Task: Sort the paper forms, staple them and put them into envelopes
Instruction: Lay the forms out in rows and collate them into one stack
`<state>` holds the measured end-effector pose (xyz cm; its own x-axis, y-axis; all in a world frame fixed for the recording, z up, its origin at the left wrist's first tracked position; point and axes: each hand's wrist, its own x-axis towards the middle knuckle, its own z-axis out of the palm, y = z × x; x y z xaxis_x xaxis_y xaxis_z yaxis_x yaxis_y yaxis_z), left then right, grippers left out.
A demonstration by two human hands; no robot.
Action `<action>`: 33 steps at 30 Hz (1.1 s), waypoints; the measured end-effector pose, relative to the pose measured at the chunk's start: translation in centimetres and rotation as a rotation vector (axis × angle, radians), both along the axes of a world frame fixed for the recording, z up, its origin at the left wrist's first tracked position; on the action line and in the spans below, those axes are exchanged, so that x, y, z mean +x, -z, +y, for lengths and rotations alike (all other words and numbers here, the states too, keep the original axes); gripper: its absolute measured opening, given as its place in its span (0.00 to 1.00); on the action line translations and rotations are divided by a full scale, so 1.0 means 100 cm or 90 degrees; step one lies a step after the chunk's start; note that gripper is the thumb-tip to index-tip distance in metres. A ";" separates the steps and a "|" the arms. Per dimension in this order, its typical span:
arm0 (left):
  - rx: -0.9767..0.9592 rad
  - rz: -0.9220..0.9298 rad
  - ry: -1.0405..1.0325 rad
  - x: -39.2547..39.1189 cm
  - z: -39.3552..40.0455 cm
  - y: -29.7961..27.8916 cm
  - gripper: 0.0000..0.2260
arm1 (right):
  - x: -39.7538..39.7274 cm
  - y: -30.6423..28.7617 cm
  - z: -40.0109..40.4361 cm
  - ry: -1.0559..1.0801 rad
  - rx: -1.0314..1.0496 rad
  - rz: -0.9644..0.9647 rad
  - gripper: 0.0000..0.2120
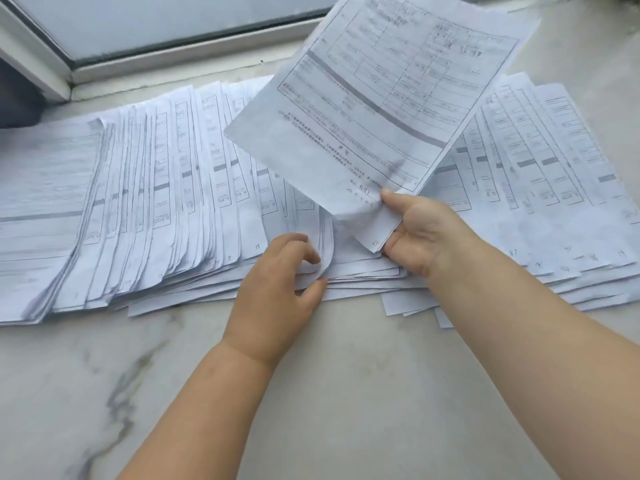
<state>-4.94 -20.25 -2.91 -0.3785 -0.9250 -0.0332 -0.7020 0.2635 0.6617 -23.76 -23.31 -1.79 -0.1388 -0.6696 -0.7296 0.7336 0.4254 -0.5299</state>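
Many printed paper forms (166, 188) lie fanned out in an overlapping row across a white marble surface (346, 393). My right hand (419, 233) pinches the lower corner of one form (374, 91) and holds it tilted in the air above the row. My left hand (280, 275) is at the front edge of the row's middle, its fingers curled round the bent-up corners of a few sheets (323, 251). More forms (554, 168) spread out to the right of the lifted sheet. No stapler or envelope is in view.
A white window frame (173, 60) with frosted glass runs along the back edge of the surface. Something dark (17, 98) sits at the far left behind the papers. Bare marble stretches in front of the row, under my forearms.
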 end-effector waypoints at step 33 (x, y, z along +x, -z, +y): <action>0.051 0.195 -0.134 0.001 -0.008 0.005 0.06 | -0.006 0.008 0.007 0.042 -0.032 -0.040 0.09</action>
<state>-4.82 -21.06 -3.37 -0.1837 -0.9827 -0.0227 -0.5019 0.0739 0.8617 -24.34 -22.65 -2.56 -0.1389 -0.6960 -0.7044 0.7920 0.3490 -0.5010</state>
